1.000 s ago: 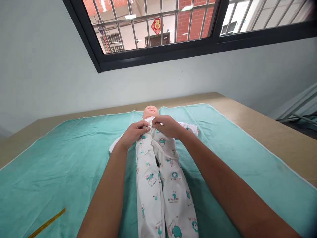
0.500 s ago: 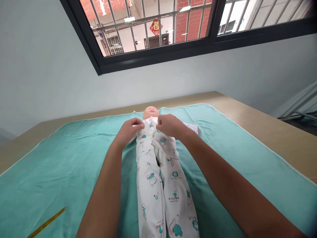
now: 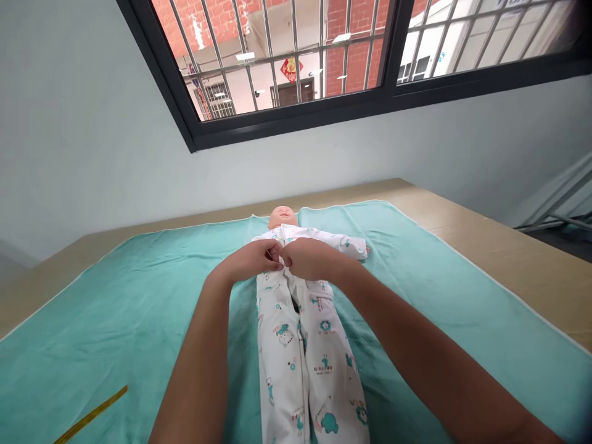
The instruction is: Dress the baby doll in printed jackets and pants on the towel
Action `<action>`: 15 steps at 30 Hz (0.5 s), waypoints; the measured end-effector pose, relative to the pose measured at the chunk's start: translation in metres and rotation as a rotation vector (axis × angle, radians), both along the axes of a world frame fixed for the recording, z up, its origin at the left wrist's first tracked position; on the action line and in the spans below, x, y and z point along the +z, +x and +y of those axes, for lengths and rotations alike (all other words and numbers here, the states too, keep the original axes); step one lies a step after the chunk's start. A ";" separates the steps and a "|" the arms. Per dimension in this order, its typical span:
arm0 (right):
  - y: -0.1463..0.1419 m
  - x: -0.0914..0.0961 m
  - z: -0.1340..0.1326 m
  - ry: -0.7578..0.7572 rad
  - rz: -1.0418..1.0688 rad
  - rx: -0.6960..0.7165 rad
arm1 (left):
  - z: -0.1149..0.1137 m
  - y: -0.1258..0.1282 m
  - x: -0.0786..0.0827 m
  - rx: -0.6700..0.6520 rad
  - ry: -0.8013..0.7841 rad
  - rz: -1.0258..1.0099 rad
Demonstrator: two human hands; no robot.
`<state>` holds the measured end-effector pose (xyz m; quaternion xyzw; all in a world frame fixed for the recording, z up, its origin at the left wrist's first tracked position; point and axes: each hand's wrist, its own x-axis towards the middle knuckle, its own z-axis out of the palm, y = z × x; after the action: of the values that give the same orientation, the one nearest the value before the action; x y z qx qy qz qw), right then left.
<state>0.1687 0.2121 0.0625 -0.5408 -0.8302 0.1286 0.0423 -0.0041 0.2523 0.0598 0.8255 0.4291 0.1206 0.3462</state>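
A baby doll [image 3: 282,217] lies on its back on a teal towel [image 3: 115,296], head toward the wall. It wears a white romper [image 3: 300,345] printed with teal animals. My left hand [image 3: 252,259] and my right hand [image 3: 308,258] meet over the doll's chest, fingertips pinched together on the front edges of the romper at mid-torso. Below my hands the romper's front gapes a little. One sleeve [image 3: 345,243] stretches out to the right.
The towel covers a light wooden table [image 3: 485,234] set against a pale wall under a barred window [image 3: 296,55]. A yellow measuring tape [image 3: 90,416] lies on the towel at lower left. The table's right edge drops off toward metal framing [image 3: 555,216].
My hands were at the romper's collar, a little apart, half a second ago. They have come down the chest and closed together at mid-torso. The view has tilted slightly.
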 end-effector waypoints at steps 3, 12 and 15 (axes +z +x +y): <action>0.023 -0.003 0.015 -0.076 0.173 0.046 | -0.002 0.001 0.002 0.011 0.019 0.030; 0.042 -0.010 0.027 -0.153 0.415 0.030 | -0.005 0.014 -0.002 0.072 0.155 0.052; 0.039 -0.011 0.027 -0.140 0.387 0.034 | -0.007 0.018 -0.010 0.114 0.242 0.076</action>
<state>0.2079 0.2392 0.0512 -0.4933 -0.8048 0.2881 0.1613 0.0140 0.2458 0.0499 0.8395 0.4704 0.1599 0.2200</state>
